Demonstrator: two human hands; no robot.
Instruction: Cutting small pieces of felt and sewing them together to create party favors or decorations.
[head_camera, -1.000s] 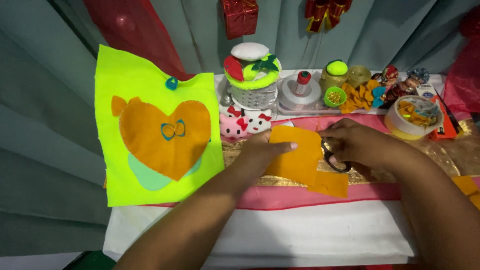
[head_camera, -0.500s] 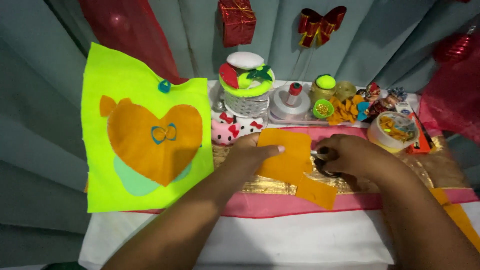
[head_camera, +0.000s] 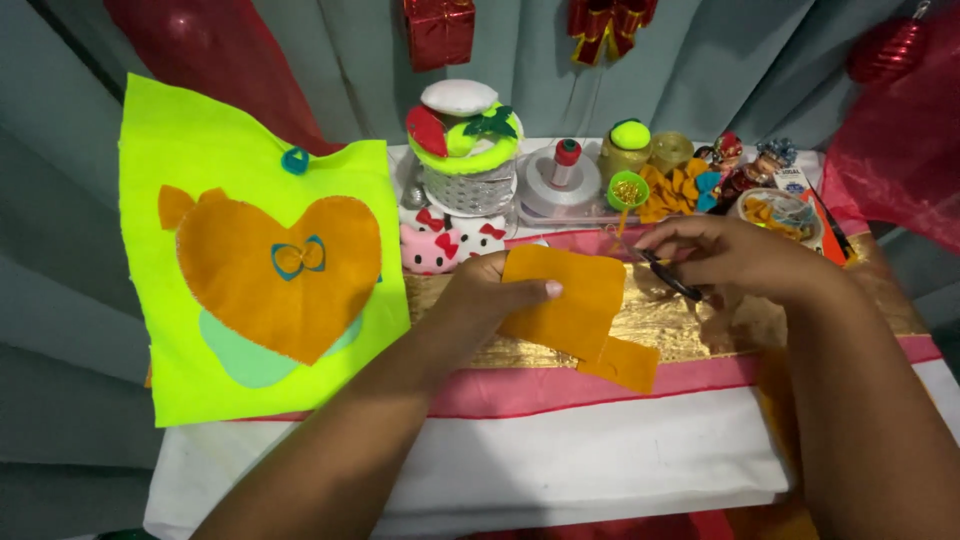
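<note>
Now | orange felt (head_camera: 572, 300) under left hand (head_camera: 490, 300) thumb | scissors (head_camera: 668, 277) in right hand (head_camera: 735, 258)

Bright, even light; glare on the gold cloth (head_camera: 690, 325) along the table's middle; corners bend slightly, forearms softly blurred

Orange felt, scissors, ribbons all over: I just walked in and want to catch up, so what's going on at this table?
A person is doing felt craft at a cloth-covered table. Their left hand holds an orange felt piece by its left edge, thumb on top. The right hand holds small dark scissors at the felt's right edge. To the left hangs a neon yellow felt sheet bearing an orange felt heart. Ribbon spools, bows and small containers line the back of the table.
</note>
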